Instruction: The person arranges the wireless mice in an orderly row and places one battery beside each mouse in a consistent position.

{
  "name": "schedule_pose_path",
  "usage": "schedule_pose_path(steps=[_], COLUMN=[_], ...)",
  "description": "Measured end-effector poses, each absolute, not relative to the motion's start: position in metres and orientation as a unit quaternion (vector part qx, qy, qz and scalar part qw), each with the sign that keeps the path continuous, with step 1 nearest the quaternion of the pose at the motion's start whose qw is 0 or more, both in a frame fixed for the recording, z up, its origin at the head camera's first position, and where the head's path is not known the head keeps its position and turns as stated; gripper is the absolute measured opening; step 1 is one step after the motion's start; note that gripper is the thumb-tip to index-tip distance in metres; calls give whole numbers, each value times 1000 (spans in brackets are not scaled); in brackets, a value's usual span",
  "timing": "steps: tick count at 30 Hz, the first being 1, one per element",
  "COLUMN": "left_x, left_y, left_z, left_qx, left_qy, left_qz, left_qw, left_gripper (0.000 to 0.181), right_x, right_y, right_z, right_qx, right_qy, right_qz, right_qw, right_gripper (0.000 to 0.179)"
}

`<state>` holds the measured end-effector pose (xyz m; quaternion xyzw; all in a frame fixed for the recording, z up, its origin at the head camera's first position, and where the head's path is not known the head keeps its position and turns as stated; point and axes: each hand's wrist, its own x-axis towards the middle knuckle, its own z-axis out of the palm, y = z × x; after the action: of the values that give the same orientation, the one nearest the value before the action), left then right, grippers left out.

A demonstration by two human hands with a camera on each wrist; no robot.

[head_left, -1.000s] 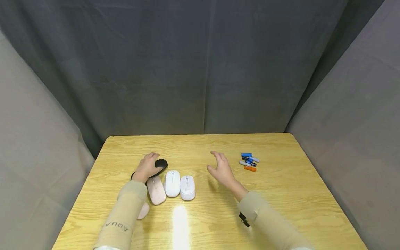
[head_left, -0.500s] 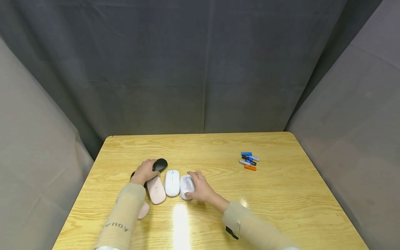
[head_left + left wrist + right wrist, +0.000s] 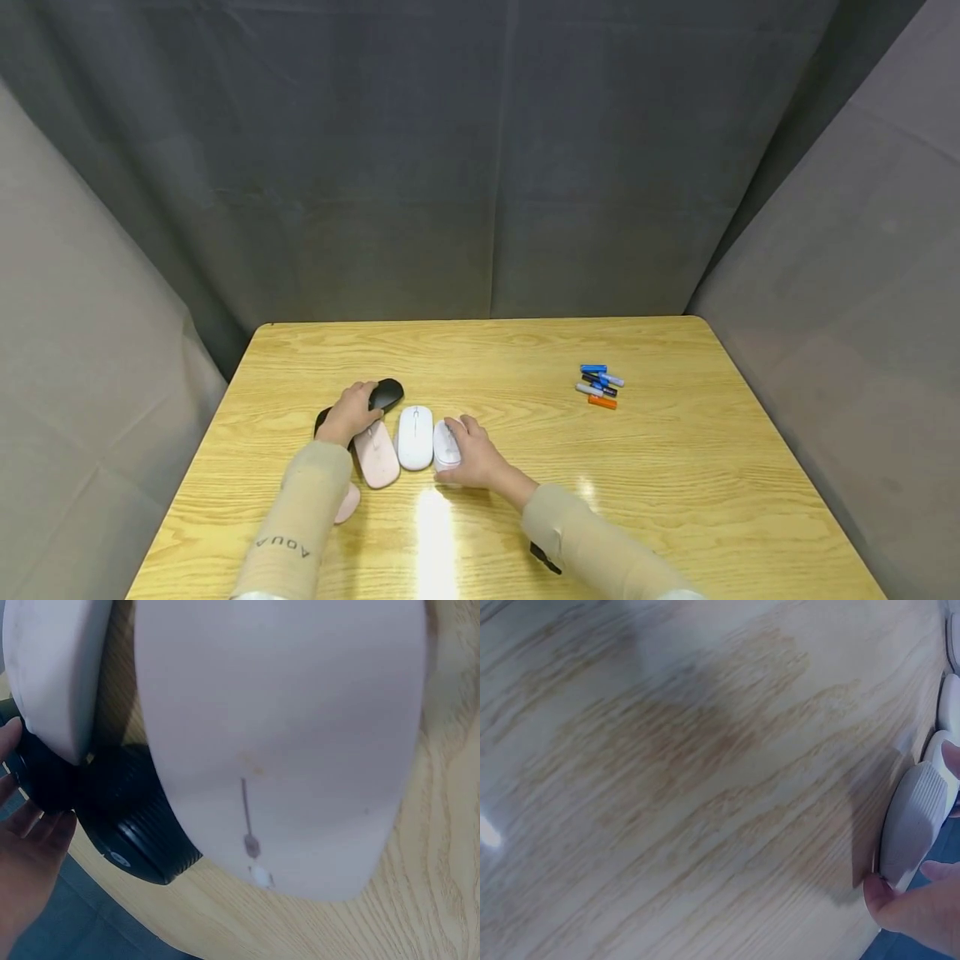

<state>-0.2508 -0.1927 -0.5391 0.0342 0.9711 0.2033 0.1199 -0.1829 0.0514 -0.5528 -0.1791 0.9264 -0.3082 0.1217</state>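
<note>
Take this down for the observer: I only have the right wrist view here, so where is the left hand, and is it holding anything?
Observer: The head view shows the left hand gripping a black mouse.
Operator: Does anything lie farther right, beyond the right hand?
Observer: Yes, the head view shows a small cluster of what look like pens or markers on the table.

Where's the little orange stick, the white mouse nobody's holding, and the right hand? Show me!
Orange stick (image 3: 602,402): head view, middle of its side.
White mouse (image 3: 416,442): head view, middle of its top.
Right hand (image 3: 477,460): head view, back of the hand.
</note>
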Motion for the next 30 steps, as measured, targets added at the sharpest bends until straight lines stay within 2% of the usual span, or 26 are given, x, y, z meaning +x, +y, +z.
schedule_pose_path(steps=[19, 30], left_x=[-249, -248], left_y=[-193, -192], left_z=[-539, -537], left_qx=[25, 27], left_qy=[970, 969], left_qz=[203, 207], left_qw=[134, 133], left_gripper=[59, 59], right_x=[-185, -199], right_y=[43, 56], right_z=[-562, -556], right_qx=[-146, -131], right_qy=[935, 931], right_qz=[-297, -329], right_qw=[124, 86], right_gripper=[91, 89])
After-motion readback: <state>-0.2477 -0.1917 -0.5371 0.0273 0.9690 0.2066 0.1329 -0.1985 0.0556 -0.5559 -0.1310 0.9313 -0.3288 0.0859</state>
